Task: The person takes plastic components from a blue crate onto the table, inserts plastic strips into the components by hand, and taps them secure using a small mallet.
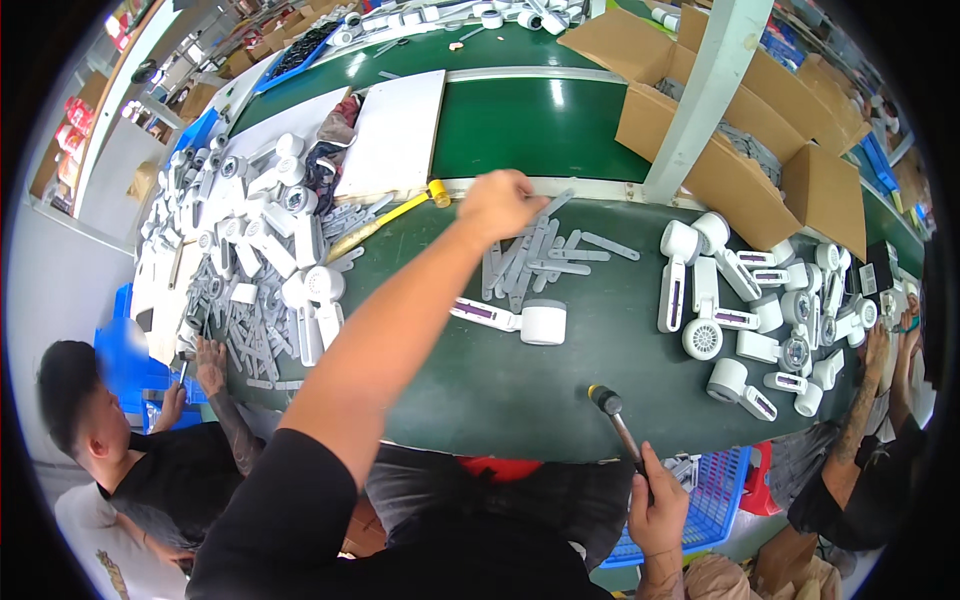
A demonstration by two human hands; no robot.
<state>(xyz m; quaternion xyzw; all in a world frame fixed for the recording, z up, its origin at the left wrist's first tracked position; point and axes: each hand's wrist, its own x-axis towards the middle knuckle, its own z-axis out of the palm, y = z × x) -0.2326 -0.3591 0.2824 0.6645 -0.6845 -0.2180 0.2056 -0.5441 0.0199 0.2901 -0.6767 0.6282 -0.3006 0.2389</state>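
Note:
My left arm stretches across the bench, and my left hand is closed at the far edge of a pile of grey plastic strips. One grey plastic strip juts from its fingertips. My right hand, low near the bench's front edge, is wrapped around the handle of a mallet with a black and yellow head. The mallet head hovers over or rests on the green surface; which one, I cannot tell. Between the hands lies a white handheld device with a round head and a purple slot in its handle, partly behind my forearm.
Many white devices lie at right, and more white parts heap at left. A yellow-handled mallet lies beyond my forearm. Open cardboard boxes and a metal post stand at back right. Co-workers sit on both sides.

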